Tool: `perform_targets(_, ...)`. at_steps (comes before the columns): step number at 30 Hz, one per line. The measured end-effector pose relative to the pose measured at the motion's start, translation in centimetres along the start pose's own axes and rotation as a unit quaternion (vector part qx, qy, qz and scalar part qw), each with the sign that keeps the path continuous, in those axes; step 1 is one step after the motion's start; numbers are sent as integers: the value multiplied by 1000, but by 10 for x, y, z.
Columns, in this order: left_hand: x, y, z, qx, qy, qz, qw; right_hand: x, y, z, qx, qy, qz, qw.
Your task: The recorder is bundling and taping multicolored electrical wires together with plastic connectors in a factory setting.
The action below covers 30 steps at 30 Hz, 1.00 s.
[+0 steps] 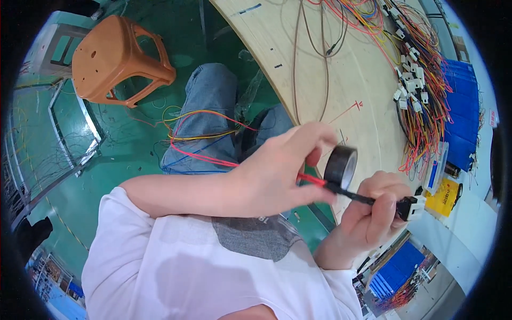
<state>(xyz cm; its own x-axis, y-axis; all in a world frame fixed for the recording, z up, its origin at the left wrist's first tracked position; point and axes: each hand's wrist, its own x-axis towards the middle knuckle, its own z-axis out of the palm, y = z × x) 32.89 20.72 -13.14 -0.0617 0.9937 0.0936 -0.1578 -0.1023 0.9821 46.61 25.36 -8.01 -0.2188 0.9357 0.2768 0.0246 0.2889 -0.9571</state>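
My left hand (272,176) is closed around a roll of black tape (336,166), its curled fingers at the roll's near side. The thumb lies along a wire harness, where red wires (312,180) run into a black taped stretch (349,194). My right hand (376,208) pinches that taped stretch between thumb and fingers, close to a black and white connector (412,208) at the harness's end. The harness's loose tail of red, yellow and blue wires (200,138) trails leftward over my jeans. How the tape meets the wires is partly hidden by my fingers.
A wooden table (368,120) curves along the right, with a brown cable loop (296,58) on it. Bundled wires with white connectors (413,85) lie at its far right, beside a blue bin (463,114) and a yellow packet (445,197). An orange stool (104,58) stands at left.
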Motion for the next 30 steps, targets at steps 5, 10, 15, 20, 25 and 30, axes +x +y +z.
perform_targets(5, 7, 2, -3, -431, -135, -278, 848, -1, 7, -1, 52, -9, 35, 998)
perform_targets(10, 5, 8, -11, -560, -95, -266, 778, 2, 3, -8, 102, 36, 81, 991)
perform_targets(15, 6, 4, -20, -91, -187, 146, 967, 10, 1, -15, 149, 65, 136, 977)
perform_targets(20, 1, 6, 2, -162, -31, -89, 982, 6, 2, -6, 88, 37, 35, 995)
perform_targets(25, -2, 1, -3, -105, -44, -30, 993, -4, 8, 3, -11, -91, 55, 994)
perform_targets(30, 2, -6, 3, -161, -78, -200, 963, -7, 8, 1, -25, -107, 64, 992)
